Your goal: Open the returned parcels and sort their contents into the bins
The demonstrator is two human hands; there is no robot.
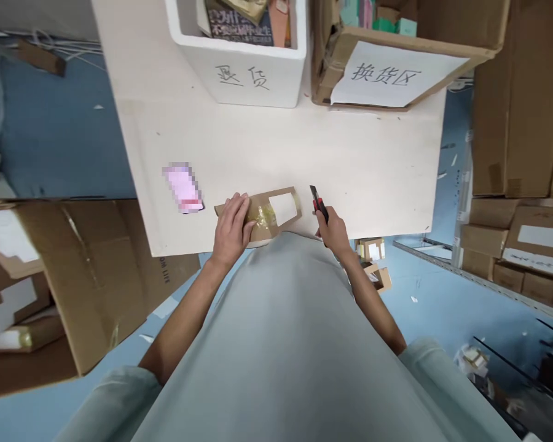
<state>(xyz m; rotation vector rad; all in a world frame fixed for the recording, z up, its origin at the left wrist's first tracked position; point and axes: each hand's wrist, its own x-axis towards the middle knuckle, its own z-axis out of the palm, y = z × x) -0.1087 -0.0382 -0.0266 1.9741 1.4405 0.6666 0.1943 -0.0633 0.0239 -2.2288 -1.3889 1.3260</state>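
A small brown cardboard box with yellowish tape and a white label lies at the near edge of the white table. My left hand grips its left end, fingers over the top and thumb along the near side. To the right of the box, my right hand is closed round a red and black utility knife. The blade is out, pointing away from me, apart from the box. My shirt covers part of the near table edge.
A white foam bin with books and an open carton stand at the table's back. A pixelated pink object lies left. A large carton holding parcels stands on the left floor; stacked boxes are at right.
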